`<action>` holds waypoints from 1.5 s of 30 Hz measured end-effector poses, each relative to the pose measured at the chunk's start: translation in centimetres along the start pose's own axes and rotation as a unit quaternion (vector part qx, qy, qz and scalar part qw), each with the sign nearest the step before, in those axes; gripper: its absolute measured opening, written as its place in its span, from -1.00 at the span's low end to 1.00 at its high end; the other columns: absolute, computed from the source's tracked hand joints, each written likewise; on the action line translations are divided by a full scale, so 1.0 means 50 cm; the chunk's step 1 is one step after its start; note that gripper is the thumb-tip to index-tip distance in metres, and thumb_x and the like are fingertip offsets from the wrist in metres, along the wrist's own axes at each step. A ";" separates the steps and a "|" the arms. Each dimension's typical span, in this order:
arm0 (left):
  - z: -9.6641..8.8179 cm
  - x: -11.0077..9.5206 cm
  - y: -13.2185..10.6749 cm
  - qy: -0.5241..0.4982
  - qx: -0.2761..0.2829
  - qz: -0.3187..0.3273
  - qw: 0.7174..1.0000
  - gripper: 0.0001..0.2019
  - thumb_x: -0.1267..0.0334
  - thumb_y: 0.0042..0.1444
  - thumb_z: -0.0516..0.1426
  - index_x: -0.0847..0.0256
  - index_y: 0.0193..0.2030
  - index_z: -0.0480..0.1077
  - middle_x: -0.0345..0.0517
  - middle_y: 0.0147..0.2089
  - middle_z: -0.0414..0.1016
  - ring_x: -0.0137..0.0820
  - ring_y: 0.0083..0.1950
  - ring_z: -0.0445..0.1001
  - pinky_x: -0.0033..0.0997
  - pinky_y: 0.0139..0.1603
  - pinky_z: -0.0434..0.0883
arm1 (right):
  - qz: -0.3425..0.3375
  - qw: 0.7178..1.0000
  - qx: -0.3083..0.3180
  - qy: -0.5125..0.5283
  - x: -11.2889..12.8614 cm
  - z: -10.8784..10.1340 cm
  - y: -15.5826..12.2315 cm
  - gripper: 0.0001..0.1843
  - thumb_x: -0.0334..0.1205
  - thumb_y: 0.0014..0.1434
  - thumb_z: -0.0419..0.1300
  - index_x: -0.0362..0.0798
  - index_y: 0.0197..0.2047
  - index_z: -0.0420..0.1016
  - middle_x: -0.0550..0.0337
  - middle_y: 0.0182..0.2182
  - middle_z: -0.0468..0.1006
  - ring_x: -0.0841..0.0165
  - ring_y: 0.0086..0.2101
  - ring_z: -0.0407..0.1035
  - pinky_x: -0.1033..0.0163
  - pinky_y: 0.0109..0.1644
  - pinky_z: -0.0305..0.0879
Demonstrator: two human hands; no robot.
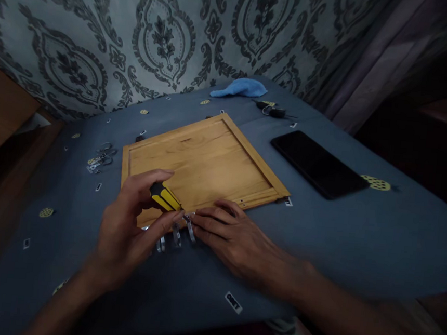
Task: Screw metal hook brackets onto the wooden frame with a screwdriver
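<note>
My left hand is closed around a black and yellow screwdriver, held at the near edge of a square wooden panel that lies flat on the blue cloth. My right hand lies beside it, fingers pressed together on small metal parts at the panel's near edge. What exactly the right fingers pinch is too small to make out.
A black phone lies right of the panel. A blue rag and keys sit at the back by the patterned wall. More metal hardware lies left of the panel. The table drops off at left and right.
</note>
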State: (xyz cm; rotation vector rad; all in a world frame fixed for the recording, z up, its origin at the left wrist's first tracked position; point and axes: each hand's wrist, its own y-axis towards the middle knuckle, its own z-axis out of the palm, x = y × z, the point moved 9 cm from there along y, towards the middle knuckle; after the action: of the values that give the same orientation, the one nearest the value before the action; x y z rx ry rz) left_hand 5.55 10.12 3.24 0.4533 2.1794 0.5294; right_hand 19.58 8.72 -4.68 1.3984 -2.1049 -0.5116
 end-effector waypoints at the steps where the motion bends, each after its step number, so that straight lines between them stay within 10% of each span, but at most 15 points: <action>1: 0.001 0.003 0.001 -0.010 0.006 -0.014 1.000 -0.54 0.35 0.18 0.32 -0.02 0.19 0.38 -0.17 0.07 0.49 -0.42 -0.11 0.58 -0.43 -0.10 0.60 | 0.000 1.000 0.000 0.000 0.000 0.000 0.000 -0.70 -0.41 0.44 0.05 -0.17 0.13 0.52 0.08 0.06 0.66 0.22 0.07 0.43 -0.01 0.24 0.18; 25: 0.016 0.014 -0.005 -0.049 0.052 -0.027 0.997 -0.47 0.38 0.27 0.22 -0.04 0.32 0.20 -0.04 0.13 0.43 -0.35 -0.07 0.61 -0.28 0.00 0.62 | 0.008 1.000 0.015 -0.003 -0.003 0.006 -0.004 -0.68 -0.40 0.44 0.05 -0.12 0.16 0.51 0.07 0.06 0.65 0.24 0.09 0.43 -0.02 0.24 0.21; 38: 0.003 -0.022 -0.001 -0.007 0.004 0.075 0.997 -0.43 0.45 0.19 0.31 -0.10 0.27 0.36 -0.19 0.15 0.50 -0.38 0.10 0.56 -0.50 -0.01 0.58 | 0.000 1.000 0.004 -0.007 -0.001 0.001 -0.001 -0.70 -0.40 0.45 0.05 -0.14 0.14 0.52 0.07 0.06 0.66 0.23 0.09 0.43 -0.02 0.23 0.21; 45: 0.009 -0.013 0.004 -0.080 0.066 0.013 0.995 -0.43 0.48 0.28 0.19 -0.09 0.35 0.26 -0.10 0.12 0.46 -0.38 0.02 0.60 -0.37 0.06 0.59 | 0.005 1.000 0.007 -0.002 -0.001 -0.002 0.001 -0.67 -0.41 0.45 0.01 -0.15 0.15 0.51 0.07 0.05 0.66 0.23 0.07 0.44 -0.03 0.24 0.21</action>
State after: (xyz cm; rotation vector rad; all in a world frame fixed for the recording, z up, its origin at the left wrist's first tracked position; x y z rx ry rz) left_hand 6.31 10.06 3.50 0.5767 2.0636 0.3529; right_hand 19.62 8.78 -4.60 1.3956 -2.1216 -0.4967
